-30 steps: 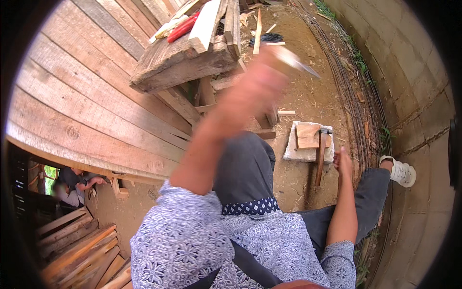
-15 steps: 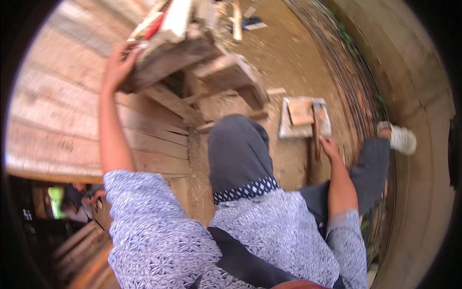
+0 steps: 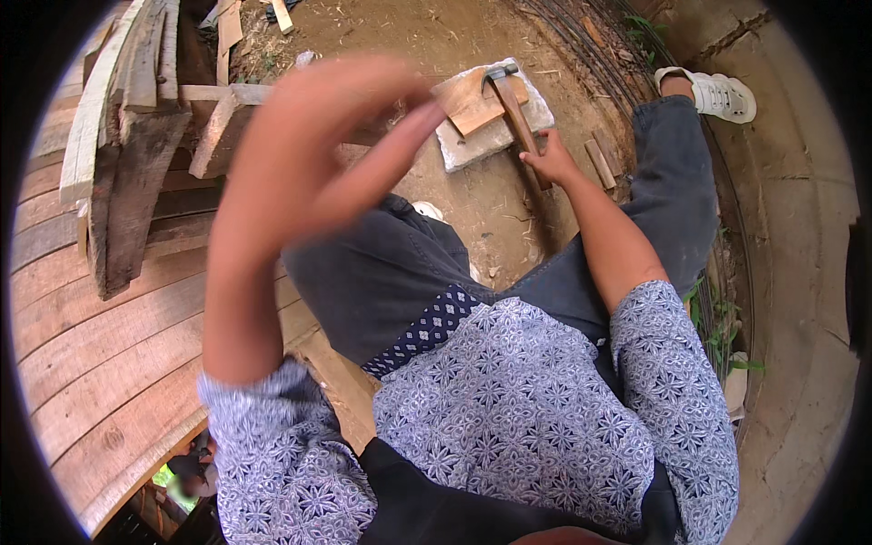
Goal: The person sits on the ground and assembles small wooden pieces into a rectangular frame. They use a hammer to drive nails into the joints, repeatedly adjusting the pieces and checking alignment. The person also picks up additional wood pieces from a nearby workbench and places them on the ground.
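Observation:
My right hand [image 3: 552, 163] is closed around the lower handle of a claw hammer [image 3: 518, 116]. The hammer's metal head rests over a small flat wooden board [image 3: 470, 107], which lies on a pale, rough slab [image 3: 463, 153] on the ground. My left hand [image 3: 318, 154] is raised close to the view, blurred, its thumb and forefinger curved together in a pinch near the board's left edge in the picture. Whatever may be between those fingertips is too small and smeared to make out.
On the left stand a plank surface [image 3: 127, 363] and a rough timber structure [image 3: 136, 173]. Wood offcuts [image 3: 599, 163] lie right of the hammer. Long dark rods [image 3: 590, 54] run beside a concrete wall [image 3: 790, 227]. A person [image 3: 195, 472] is at the lower left.
My left hand has left the timber structure and come right and nearer to the view. My right hand still grips the hammer, now higher in the picture. The view has shifted.

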A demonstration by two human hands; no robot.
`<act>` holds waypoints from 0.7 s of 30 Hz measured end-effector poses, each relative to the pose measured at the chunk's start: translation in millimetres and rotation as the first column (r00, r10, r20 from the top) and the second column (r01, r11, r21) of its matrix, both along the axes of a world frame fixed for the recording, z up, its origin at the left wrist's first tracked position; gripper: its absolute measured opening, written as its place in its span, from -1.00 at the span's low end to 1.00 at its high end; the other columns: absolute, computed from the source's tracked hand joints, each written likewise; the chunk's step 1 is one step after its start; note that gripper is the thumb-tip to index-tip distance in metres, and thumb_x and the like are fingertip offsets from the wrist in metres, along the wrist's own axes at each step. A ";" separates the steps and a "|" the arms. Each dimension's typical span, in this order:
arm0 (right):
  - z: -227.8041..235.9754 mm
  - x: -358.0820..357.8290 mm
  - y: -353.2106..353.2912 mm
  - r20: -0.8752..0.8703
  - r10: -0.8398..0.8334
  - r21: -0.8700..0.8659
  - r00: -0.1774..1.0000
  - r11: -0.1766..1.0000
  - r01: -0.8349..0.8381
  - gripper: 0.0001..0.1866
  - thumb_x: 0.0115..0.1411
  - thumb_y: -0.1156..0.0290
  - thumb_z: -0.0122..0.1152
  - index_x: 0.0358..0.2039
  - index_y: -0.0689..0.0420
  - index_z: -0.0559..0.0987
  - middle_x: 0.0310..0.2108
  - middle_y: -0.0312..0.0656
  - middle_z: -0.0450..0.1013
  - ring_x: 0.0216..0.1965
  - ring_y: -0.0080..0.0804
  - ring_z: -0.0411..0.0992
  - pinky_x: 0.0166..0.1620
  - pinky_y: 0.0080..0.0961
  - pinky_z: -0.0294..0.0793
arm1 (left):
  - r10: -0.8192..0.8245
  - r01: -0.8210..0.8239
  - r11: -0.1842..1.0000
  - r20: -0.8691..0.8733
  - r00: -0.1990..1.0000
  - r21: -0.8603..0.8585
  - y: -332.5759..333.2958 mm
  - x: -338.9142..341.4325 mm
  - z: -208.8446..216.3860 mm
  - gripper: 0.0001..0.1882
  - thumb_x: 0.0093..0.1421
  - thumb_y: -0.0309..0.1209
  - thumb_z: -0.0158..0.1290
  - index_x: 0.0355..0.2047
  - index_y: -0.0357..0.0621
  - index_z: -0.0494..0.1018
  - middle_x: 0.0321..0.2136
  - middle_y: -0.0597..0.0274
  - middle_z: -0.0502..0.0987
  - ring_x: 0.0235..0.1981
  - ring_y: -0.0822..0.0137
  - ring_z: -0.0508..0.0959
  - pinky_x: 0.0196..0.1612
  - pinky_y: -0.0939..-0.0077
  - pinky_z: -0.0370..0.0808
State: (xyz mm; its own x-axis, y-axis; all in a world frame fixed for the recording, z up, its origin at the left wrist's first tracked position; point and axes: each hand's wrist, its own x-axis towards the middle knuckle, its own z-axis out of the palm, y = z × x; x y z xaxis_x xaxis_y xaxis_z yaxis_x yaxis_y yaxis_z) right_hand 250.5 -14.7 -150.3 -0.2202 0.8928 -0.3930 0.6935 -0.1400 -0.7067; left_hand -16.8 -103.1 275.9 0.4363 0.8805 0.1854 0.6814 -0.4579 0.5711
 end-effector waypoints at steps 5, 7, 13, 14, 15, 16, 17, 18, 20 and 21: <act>44.5 -34.9 5.2 -0.048 0.067 -0.197 0.997 0.977 -0.076 -0.45 0.18 0.09 0.28 0.01 0.25 0.45 -0.13 0.20 0.53 -0.03 0.14 0.51 0.05 -0.10 0.46 | 0.082 -0.219 0.962 -0.590 0.803 -0.164 177.9 -33.7 -163.3 -0.72 0.21 -0.36 0.06 -0.10 -0.14 0.57 -0.11 0.02 0.63 -0.08 0.05 0.62 -0.05 0.14 0.56; 37.7 -31.1 1.9 -0.059 0.095 -0.054 0.994 0.994 -0.099 -0.51 0.21 0.11 0.24 -0.04 0.26 0.48 -0.15 0.23 0.53 -0.05 0.16 0.50 0.03 -0.08 0.45 | 0.109 -0.365 0.901 -0.691 0.715 -0.235 228.0 -78.0 -249.4 -0.65 0.19 -0.39 0.04 0.00 -0.06 0.54 0.03 -0.02 0.57 0.06 0.01 0.57 0.09 0.08 0.52; 63.1 -15.7 5.9 0.046 0.031 -0.180 0.998 0.983 -0.023 -0.53 0.21 0.12 0.22 -0.04 0.24 0.50 -0.14 0.22 0.53 -0.05 0.17 0.50 0.02 -0.06 0.45 | 0.357 -0.651 0.725 -0.685 0.635 -0.226 205.2 -104.5 -410.0 -0.53 0.16 -0.48 0.08 0.12 -0.14 0.44 0.09 -0.08 0.53 0.19 -0.06 0.46 0.20 0.09 0.44; 64.1 -17.3 3.1 0.049 0.050 -0.204 0.998 0.978 -0.039 -0.53 0.21 0.12 0.22 -0.03 0.23 0.50 -0.13 0.21 0.53 -0.05 0.16 0.50 0.02 -0.06 0.45 | 0.393 -0.659 0.722 -0.660 0.641 -0.210 190.3 -121.6 -424.0 -0.53 0.16 -0.49 0.08 0.13 -0.16 0.43 0.09 -0.07 0.52 0.21 -0.05 0.44 0.22 0.10 0.42; 67.6 -20.8 -2.3 0.031 0.087 -0.199 0.996 0.977 -0.080 -0.52 0.21 0.11 0.22 -0.01 0.22 0.51 -0.12 0.19 0.54 -0.05 0.16 0.50 0.02 -0.08 0.45 | 0.399 -0.676 0.718 -0.698 0.594 -0.165 183.4 -142.5 -437.3 -0.53 0.19 -0.47 0.07 0.15 -0.14 0.41 0.10 -0.07 0.51 0.22 -0.06 0.43 0.24 0.09 0.40; 68.8 -31.0 -5.9 0.010 0.146 -0.190 0.989 0.971 -0.142 -0.51 0.21 0.11 0.23 0.01 0.20 0.51 -0.11 0.18 0.54 -0.04 0.15 0.50 0.02 -0.09 0.45 | 0.419 -0.705 0.700 -0.734 0.535 -0.114 168.8 -174.3 -452.5 -0.53 0.22 -0.45 0.05 0.16 -0.13 0.40 0.11 -0.07 0.50 0.23 -0.07 0.41 0.25 0.09 0.38; 63.2 -20.8 -6.5 0.048 0.141 -0.187 0.989 0.974 -0.129 -0.50 0.20 0.10 0.23 0.02 0.18 0.52 -0.10 0.16 0.54 -0.04 0.14 0.51 0.02 -0.10 0.45 | 0.319 -0.644 0.736 -0.734 0.599 -0.206 178.1 -161.9 -461.4 -0.57 0.25 -0.42 0.03 0.15 -0.08 0.43 0.11 -0.06 0.50 0.22 -0.08 0.40 0.24 0.06 0.38; 57.0 -9.8 -6.9 0.077 0.122 -0.206 0.990 0.973 -0.104 -0.49 0.21 0.06 0.21 0.03 0.16 0.53 -0.10 0.14 0.55 -0.04 0.12 0.51 0.02 -0.12 0.45 | 0.216 -0.569 0.770 -0.720 0.660 -0.290 192.9 -144.6 -459.2 -0.60 0.28 -0.38 0.00 0.13 -0.03 0.46 0.11 -0.06 0.50 0.21 -0.09 0.40 0.23 0.04 0.39; 61.3 -15.7 -10.1 0.075 0.116 -0.243 0.990 0.965 -0.094 -0.47 0.24 -0.02 0.17 0.03 0.14 0.55 -0.10 0.12 0.56 -0.05 0.10 0.52 0.01 -0.14 0.46 | 0.094 -0.592 0.742 -0.825 0.557 -0.315 197.2 -147.7 -455.9 -0.66 0.29 -0.33 -0.02 0.05 0.10 0.54 0.06 -0.05 0.53 0.16 -0.09 0.44 0.19 0.04 0.42; 71.8 -19.5 -3.8 0.076 0.098 -0.260 0.992 0.963 -0.075 -0.46 0.25 -0.05 0.15 0.02 0.14 0.56 -0.11 0.12 0.56 -0.05 0.10 0.52 0.01 -0.15 0.46 | 0.150 -0.575 0.783 -0.826 0.544 -0.237 194.6 -145.1 -454.5 -0.68 0.28 -0.33 0.00 0.02 0.13 0.57 0.04 -0.05 0.54 0.13 -0.08 0.46 0.16 0.04 0.44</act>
